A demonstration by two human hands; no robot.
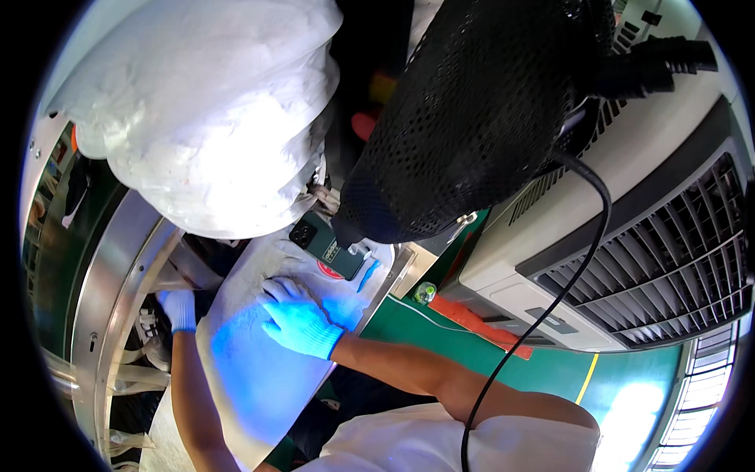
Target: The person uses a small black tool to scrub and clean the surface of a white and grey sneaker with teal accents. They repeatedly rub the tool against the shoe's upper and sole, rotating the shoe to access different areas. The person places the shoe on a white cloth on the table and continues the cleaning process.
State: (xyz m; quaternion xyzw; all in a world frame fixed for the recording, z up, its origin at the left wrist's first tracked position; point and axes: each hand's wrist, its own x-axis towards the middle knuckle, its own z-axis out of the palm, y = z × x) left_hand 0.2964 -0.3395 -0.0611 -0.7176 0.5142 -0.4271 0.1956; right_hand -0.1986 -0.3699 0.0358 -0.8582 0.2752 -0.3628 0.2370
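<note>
My right hand (303, 321), in a white glove lit blue, lies on the long white cloth-covered surface (252, 370). Its fingers are stretched out and the thumb is apart, with nothing visible in it. My left hand (181, 309), also gloved, reaches down past the surface's left edge, beside a curved metal frame. Its fingers are mostly hidden there. Just beyond my right hand lies a dark green phone (334, 250), a red round patch (329, 270) next to it. A small blue strip (367, 275) sits at the phone's right.
A big white bulging bundle (204, 110) and a black mesh thing (472, 126) hang over the far end. The curved metal frame (118, 267) borders the left. At right stands a louvred air unit (645, 259), crossed by a black cable (566, 291). The floor (409, 330) is green.
</note>
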